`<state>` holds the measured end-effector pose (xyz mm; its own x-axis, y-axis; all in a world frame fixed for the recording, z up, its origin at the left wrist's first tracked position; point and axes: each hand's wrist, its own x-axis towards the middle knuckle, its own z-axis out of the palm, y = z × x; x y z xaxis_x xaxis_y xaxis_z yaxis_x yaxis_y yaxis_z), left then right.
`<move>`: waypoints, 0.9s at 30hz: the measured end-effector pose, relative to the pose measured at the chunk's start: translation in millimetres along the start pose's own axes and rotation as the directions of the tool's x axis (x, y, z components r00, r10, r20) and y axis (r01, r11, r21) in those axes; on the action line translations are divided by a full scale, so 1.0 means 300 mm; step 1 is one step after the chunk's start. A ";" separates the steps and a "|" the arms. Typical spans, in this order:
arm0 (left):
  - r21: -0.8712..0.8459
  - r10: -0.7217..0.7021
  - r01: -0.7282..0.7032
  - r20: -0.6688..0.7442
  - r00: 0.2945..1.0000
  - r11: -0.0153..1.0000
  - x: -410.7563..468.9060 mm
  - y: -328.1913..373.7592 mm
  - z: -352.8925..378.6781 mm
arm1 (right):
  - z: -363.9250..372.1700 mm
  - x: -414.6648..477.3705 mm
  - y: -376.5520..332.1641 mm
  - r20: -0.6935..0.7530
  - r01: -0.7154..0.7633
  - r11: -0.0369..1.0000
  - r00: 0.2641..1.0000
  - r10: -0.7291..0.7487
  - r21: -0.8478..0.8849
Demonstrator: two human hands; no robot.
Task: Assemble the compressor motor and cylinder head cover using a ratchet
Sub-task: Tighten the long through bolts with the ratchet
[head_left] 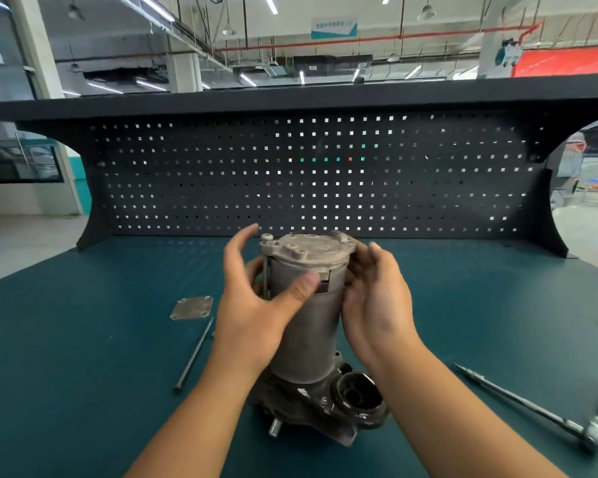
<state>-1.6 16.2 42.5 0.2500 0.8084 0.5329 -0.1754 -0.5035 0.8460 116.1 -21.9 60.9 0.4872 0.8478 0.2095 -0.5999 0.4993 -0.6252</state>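
Observation:
The grey compressor motor (311,326) stands upright on its dark crankcase base (325,405) in the middle of the bench. A round end cap (308,251) sits on top, with a long bolt (266,267) hanging through its left ear. My left hand (256,305) cups the motor's left side, thumb pressed on the housing and fingers spread near the bolt. My right hand (377,298) holds the motor's right side just below the cap. A square cylinder head cover plate (191,308) lies flat to the left. The ratchet (539,408) lies at the right.
A second long bolt (194,355) lies on the green bench top (83,339) left of the motor. A dark pegboard back panel (308,174) with a shelf above closes off the far edge of the bench.

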 end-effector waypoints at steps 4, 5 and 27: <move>-0.003 -0.114 0.114 -0.034 0.993 0.993 0.025 0.053 0.035 | -0.005 -0.016 0.001 0.109 -0.015 0.987 0.993 0.033 -0.161; -0.018 -0.148 0.148 -0.046 0.988 0.989 0.028 0.060 0.045 | -0.009 -0.016 0.006 0.125 0.002 0.971 0.992 0.028 -0.238; -0.140 -0.039 0.051 0.086 0.996 0.989 0.072 -0.002 0.041 | -0.052 0.026 0.086 0.260 0.260 0.860 0.953 -0.156 -0.439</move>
<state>15.7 30.0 53.8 0.3378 0.7982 0.4988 -0.2937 -0.4141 0.8616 114.3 -5.1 34.7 0.3923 0.7768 0.4926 -0.1099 0.5713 -0.8133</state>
